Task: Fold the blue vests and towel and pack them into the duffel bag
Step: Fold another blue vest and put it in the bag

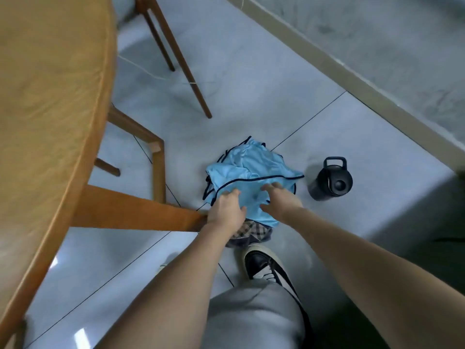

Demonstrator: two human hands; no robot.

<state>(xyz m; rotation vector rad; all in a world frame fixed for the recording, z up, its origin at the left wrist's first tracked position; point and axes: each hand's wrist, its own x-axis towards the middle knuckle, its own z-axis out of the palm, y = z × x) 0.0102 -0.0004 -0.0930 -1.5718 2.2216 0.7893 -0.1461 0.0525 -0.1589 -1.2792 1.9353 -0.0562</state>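
Vests [249,172], light blue with dark piping, are lying in a crumpled heap on the tiled floor [327,122], and I am watching both hands reach down onto the near side of that heap. Starting at the left: the table [50,96] and its chair legs are standing well off to the left of the fingers and are playing no part. My left hand [226,210] is resting on the heap's near-left edge, its fingers spread and bending down onto the cloth; I cannot tell whether they are pinching any fabric yet. Just to its right, my right hand [279,200] is lying on the same near edge, fingers loosely spread and laid on the cloth, with no clear grip. Most of the blue fabric is lying beyond both sets of fingertips, away from me, and the heap's longer run seems to be going left-near to right-far. Both hands are equally close, so I judge a two-handed gather is coming. Under my wrists a plaid cloth [249,230] is peeking out, perhaps the towel. Farther right of the fingers, a dark bottle [332,181] is standing apart.
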